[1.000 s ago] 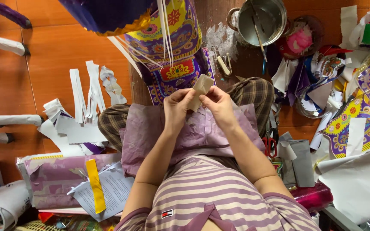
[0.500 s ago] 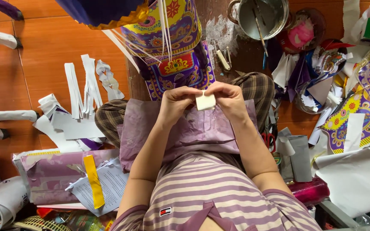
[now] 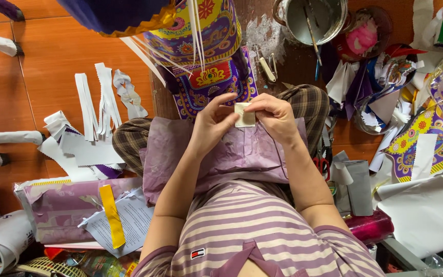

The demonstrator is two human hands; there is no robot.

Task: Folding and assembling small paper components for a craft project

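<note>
Hands pinching a small folded paper square above the lap.

Both hands meet over a purple paper sheet [image 3: 242,154] spread across the person's crossed legs on the orange floor [image 3: 42,66]. The left hand [image 3: 212,123] and right hand [image 3: 277,117] each close fingertips on opposite sides of the cream paper square [image 3: 245,115]; it is held nearly flat toward the camera, its slightly longer axis running up and down the frame, top edge pointing at the patterned purple-and-yellow lantern [image 3: 201,46]. White paper strips [image 3: 96,100] lie on the floor toward its left edge; a metal pot [image 3: 316,18] sits near the top edge, red-handled scissors [image 3: 323,166] just beside the right knee.
</note>
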